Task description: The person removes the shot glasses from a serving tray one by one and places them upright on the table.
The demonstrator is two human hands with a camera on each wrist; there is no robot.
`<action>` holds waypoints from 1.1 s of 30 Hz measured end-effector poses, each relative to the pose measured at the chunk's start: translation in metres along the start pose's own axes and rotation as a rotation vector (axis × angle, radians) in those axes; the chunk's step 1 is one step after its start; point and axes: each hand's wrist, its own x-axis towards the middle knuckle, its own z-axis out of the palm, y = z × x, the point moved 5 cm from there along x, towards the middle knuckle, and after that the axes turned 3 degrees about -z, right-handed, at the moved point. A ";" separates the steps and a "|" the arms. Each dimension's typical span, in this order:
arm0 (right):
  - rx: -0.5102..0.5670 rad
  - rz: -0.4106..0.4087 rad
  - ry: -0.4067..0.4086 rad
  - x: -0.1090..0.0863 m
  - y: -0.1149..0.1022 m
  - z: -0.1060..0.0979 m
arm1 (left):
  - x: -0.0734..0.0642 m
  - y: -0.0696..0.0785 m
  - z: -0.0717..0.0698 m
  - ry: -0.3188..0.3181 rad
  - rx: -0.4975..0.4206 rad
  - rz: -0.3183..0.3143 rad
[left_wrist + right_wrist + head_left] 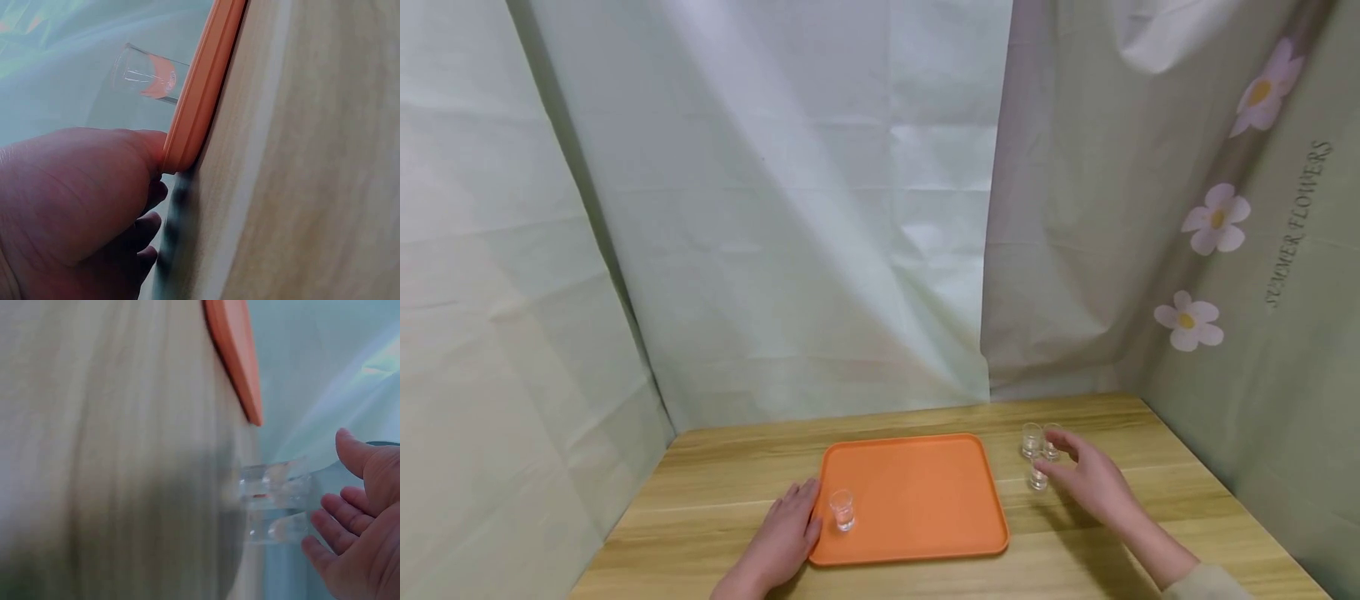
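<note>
An orange tray (917, 500) lies on the table, and a small clear shot glass (844, 518) stands upright near its left side. My left hand (781, 533) rests at the tray's left edge; in the left wrist view its thumb (153, 147) touches the rim. To the right of the tray stand three more clear shot glasses, one at back left (1031, 442), another at back right (1054, 454) and one in front (1038, 477). Beside them hovers my right hand (1093, 482), thumb and fingers spread apart with nothing held. Its fingers partly cover the glasses in the head view.
The wood-grain table (737, 475) carries everything. Pale hanging sheets (820, 250) enclose it at the back and both sides. Printed flowers (1216, 219) and lettering mark the right sheet.
</note>
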 end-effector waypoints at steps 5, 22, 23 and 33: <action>-0.033 -0.072 0.048 0.004 -0.017 -0.002 | -0.001 0.002 -0.001 0.008 0.000 0.004; -0.029 -0.225 -0.021 0.017 -0.065 0.037 | 0.000 0.002 -0.002 -0.026 0.016 -0.027; -0.018 -0.226 -0.034 0.017 -0.067 0.040 | 0.000 0.002 -0.002 -0.025 0.014 -0.027; 0.017 -0.229 -0.130 0.020 -0.085 0.074 | -0.002 0.005 -0.004 -0.018 -0.001 -0.026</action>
